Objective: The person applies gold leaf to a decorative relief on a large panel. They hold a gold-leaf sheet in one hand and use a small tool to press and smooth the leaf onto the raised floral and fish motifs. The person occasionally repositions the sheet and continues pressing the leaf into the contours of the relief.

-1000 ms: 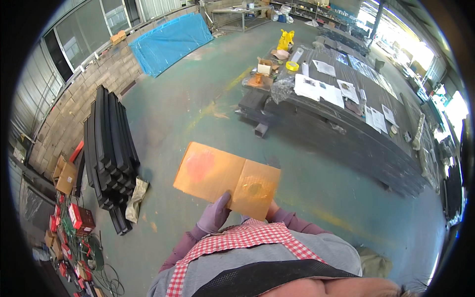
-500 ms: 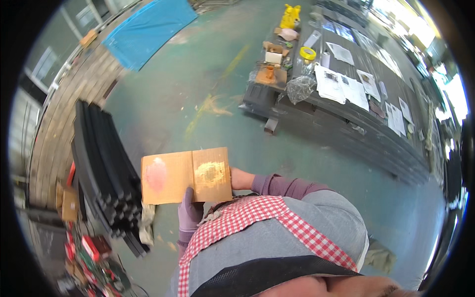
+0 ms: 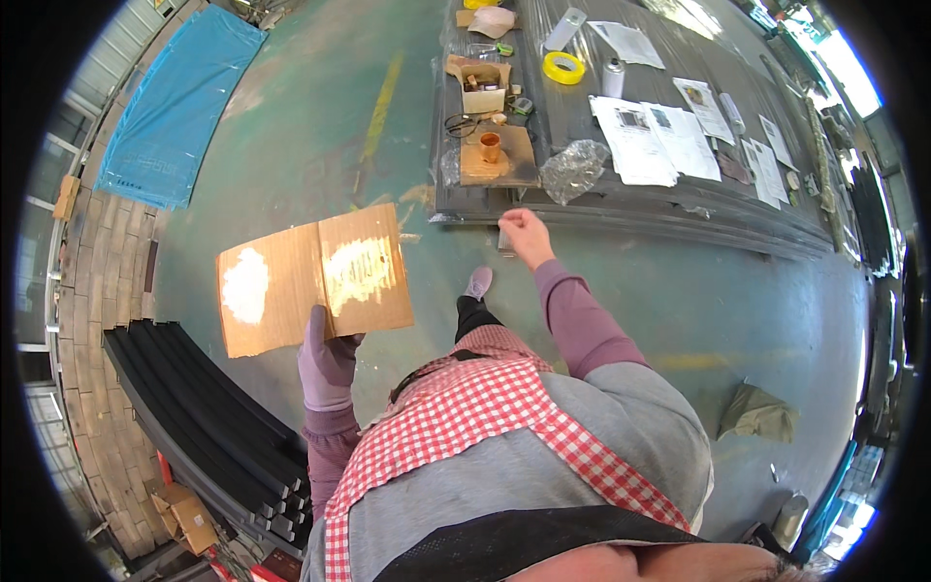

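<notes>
My left hand (image 3: 327, 369), in a pale purple glove, grips a folded piece of cardboard (image 3: 312, 242) by its lower edge, thumb on the near face. Two smeared patches show on the cardboard, a whitish one on the left half and a yellowish one on the right. My bare right hand (image 3: 526, 239) is stretched forward with curled fingers, just short of the table's near edge. Anything in those fingers is too small to make out. Past it, an orange-brown cup (image 3: 490, 147) stands on a stained cardboard sheet (image 3: 522, 167) on the table.
On the dark, plastic-covered table (image 3: 621, 209) lie crumpled clear plastic (image 3: 574, 172), yellow tape (image 3: 563, 68), a spray can (image 3: 613, 78), printed sheets (image 3: 635, 141) and an open small box (image 3: 483, 87). Black metal tubes (image 3: 204, 417) are stacked at left; blue sheeting (image 3: 179, 107) lies beyond.
My right hand has come away from the cardboard and reached forward to the table. The left hand has carried the cardboard left and forward. The table now appears closer.
</notes>
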Motion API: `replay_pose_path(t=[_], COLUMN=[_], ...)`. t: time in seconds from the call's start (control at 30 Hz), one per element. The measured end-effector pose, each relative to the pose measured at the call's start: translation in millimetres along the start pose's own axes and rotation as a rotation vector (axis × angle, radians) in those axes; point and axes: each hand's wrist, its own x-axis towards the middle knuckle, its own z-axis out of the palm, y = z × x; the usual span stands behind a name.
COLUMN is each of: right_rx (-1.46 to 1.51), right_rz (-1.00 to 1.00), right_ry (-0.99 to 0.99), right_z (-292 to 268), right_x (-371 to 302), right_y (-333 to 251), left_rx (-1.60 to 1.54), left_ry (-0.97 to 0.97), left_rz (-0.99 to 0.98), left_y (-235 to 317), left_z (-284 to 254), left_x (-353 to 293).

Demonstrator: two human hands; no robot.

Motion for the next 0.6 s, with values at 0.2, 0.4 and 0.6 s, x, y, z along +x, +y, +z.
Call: replay_pose_path(t=[0.2,0.4,0.6], right_rx=[-0.381,-0.578,-0.601], right_rz=[-0.069,0.017,-0.031], right_ry=[0.156,0.161,0.194], right_z=[18,32,54], right_x=[196,261,282], right_y=[72,70,82], left_rx=[0.004,-0.033,-0.051], left_ry=[0.122,0.333,0.405], left_rz=[-0.073,-0.009,-0.056], left_y=[36,81,96], left_z=[28,51,57], left_x=[110,197,279])
